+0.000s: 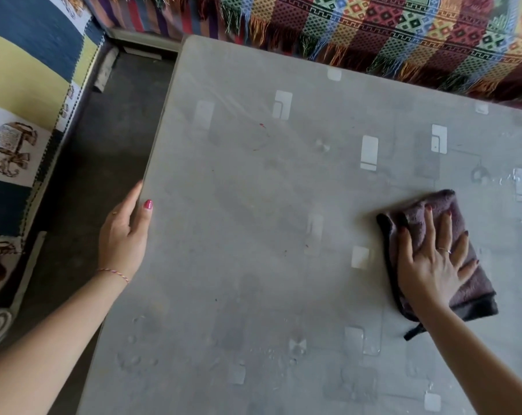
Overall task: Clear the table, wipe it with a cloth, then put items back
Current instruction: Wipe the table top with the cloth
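Your right hand [433,265] has its fingers [430,226] spread wide and flat, pressing the folded purple cloth [463,283] against the worktop [253,205] rather than gripping it. The cloth lies directly under your palm and juts out past the fingertips and toward your wrist. It looks soft, light and limp, likely to bunch or slide out, so keep broad pressure on its middle. A loose tag trails just behind your wrist. Your left hand [125,235] hooks the worktop's edge, thumb on top, fingers curled below. Small specks sit between your hands.
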